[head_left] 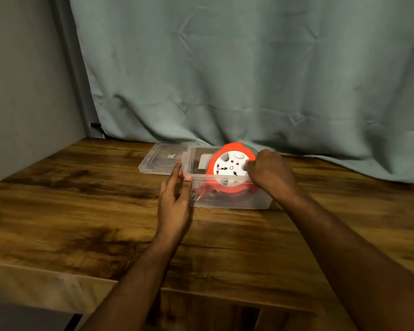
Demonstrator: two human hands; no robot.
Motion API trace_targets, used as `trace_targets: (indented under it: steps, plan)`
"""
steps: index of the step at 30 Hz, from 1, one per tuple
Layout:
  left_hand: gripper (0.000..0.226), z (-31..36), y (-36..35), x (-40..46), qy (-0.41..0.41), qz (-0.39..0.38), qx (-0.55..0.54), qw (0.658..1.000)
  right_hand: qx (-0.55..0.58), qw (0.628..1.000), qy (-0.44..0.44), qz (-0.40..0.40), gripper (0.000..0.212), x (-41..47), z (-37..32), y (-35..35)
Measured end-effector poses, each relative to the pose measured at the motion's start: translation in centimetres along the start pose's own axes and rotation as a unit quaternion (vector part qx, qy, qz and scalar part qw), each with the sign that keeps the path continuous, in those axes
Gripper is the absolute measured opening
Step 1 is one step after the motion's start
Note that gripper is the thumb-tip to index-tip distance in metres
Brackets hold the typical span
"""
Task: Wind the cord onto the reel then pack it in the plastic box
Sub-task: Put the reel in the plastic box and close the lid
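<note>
An orange and white cord reel (228, 167) sits tilted inside the clear plastic box (230, 201) on the wooden table, its white socket face turned up toward me. My right hand (269, 175) grips the reel's right edge with curled fingers. My left hand (176, 194) rests against the box's left front corner, thumb and fingers straight on either side of the wall. A bit of orange cord and plug shows through the box's front wall.
The box's clear lid (163, 161) lies flat just left of the box. A grey-green curtain (249, 80) hangs right behind the box. The wooden table (81, 211) stretches toward me, with its front edge near the bottom of the view.
</note>
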State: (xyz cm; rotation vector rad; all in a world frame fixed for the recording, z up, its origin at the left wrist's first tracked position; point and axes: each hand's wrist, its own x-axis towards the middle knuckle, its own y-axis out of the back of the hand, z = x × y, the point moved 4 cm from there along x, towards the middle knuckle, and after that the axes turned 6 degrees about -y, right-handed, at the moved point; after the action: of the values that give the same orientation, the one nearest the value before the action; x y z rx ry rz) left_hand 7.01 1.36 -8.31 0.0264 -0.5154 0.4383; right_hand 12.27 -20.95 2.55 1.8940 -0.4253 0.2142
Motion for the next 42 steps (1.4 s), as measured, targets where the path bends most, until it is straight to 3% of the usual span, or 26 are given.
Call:
trace_targets:
  steps: [4, 6, 8, 11, 14, 16, 19, 21, 24, 26, 28, 30, 32, 34, 37, 40, 42]
  plan:
    - [0.050, 1.0, 0.1, -0.3, -0.005, -0.007, 0.034, 0.999, -0.028, 0.988, 0.046, 0.147, 0.025, -1.5, 0.4, 0.0]
    - [0.046, 1.8, 0.1, -0.5, -0.029, -0.007, 0.071, 0.997, 0.107, 0.968, 0.051, 0.220, 0.031, -2.6, 1.7, -0.7]
    - [0.043, 2.2, -0.1, -0.6, -0.044, -0.012, 0.086, 0.995, 0.301, 0.915, 0.042, 0.267, 0.039, -3.9, 3.1, -2.0]
    - [0.038, 2.2, 0.1, -0.5, -0.074, 0.018, 0.093, 0.993, 0.485, 0.839, -0.043, 0.244, 0.057, -4.7, 4.4, -4.1]
    - [0.040, 2.7, 1.1, 0.7, -0.112, 0.066, 0.166, 0.978, 0.515, 0.830, -0.076, 0.197, 0.066, -4.9, 4.5, -5.0]
    - [0.058, 2.3, 1.6, 2.6, -0.073, 0.058, 0.236, 0.967, 0.518, 0.829, -0.073, 0.199, 0.061, -4.7, 4.6, -5.1]
    - [0.086, 0.7, 1.9, 5.3, -0.028, -0.013, 0.418, 0.908, 0.513, 0.829, -0.080, 0.207, 0.054, -4.5, 4.7, -5.1]
    - [0.088, -1.3, 2.4, 7.0, -0.025, -0.080, 0.505, 0.859, 0.507, 0.833, -0.078, 0.206, 0.052, -4.4, 4.6, -5.0]
    - [0.046, -2.9, 3.5, 9.0, -0.046, -0.127, 0.545, 0.828, 0.505, 0.835, -0.070, 0.206, 0.055, -4.3, 4.3, -5.0]
    - [0.024, -2.1, 3.3, 9.5, -0.107, -0.152, 0.600, 0.778, 0.500, 0.837, -0.071, 0.213, 0.060, -4.3, 4.4, -5.1]
    - [0.015, -1.0, 2.9, 9.7, -0.170, -0.181, 0.651, 0.717, 0.496, 0.838, -0.076, 0.216, 0.064, -4.3, 4.5, -5.2]
    - [0.020, -0.1, 3.7, 10.6, -0.188, -0.180, 0.658, 0.707, 0.491, 0.840, -0.073, 0.219, 0.069, -4.4, 4.5, -5.1]
    - [0.025, 1.6, 4.6, 11.8, -0.202, -0.146, 0.641, 0.726, 0.489, 0.842, -0.072, 0.216, 0.074, -4.5, 4.5, -5.0]
    - [0.015, 4.6, 5.1, 12.8, -0.230, -0.068, 0.570, 0.786, 0.480, 0.847, -0.075, 0.214, 0.076, -4.5, 4.4, -5.0]
    - [0.031, 11.3, 5.2, 13.8, -0.213, 0.102, 0.403, 0.884, 0.468, 0.855, -0.081, 0.209, 0.071, -4.3, 4.5, -5.1]
    - [0.030, 15.0, 4.7, 15.1, -0.131, 0.139, 0.131, 0.973, 0.466, 0.857, -0.086, 0.201, 0.066, -4.2, 4.6, -5.2]
    - [0.033, 15.3, 4.3, 16.0, -0.017, 0.125, -0.052, 0.991, 0.462, 0.860, -0.086, 0.198, 0.065, -4.2, 4.7, -5.3]
